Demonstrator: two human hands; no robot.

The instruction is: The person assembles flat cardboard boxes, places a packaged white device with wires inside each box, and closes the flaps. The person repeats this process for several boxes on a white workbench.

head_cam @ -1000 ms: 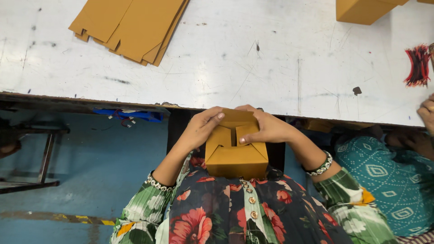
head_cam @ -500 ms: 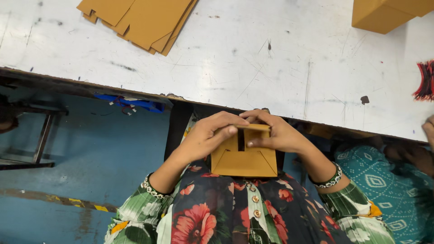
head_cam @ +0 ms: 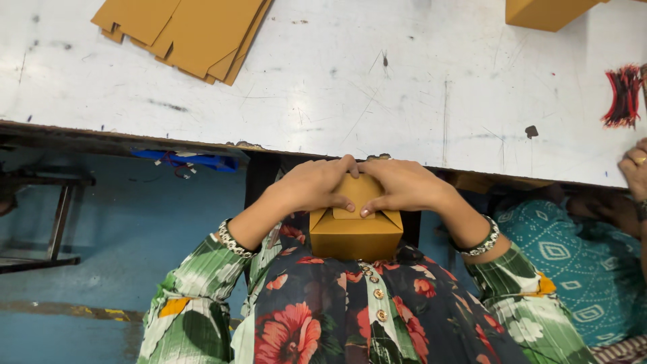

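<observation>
A small brown cardboard box rests against my lap, just below the table edge. My left hand covers its top left and my right hand covers its top right. Both thumbs press down on the top flap, which lies nearly flat. My fingertips meet above the box. I wear floral sleeves and a beaded bracelet on each wrist.
A stack of flat brown cardboard blanks lies at the far left of the white scratched table. A folded brown box sits far right. A bundle of red-black ties lies at the right edge. Another person's hand and teal clothing are at my right.
My hands have moved from the box's sides onto its top. The top flaps, open a second ago, are now pressed down under my thumbs.
</observation>
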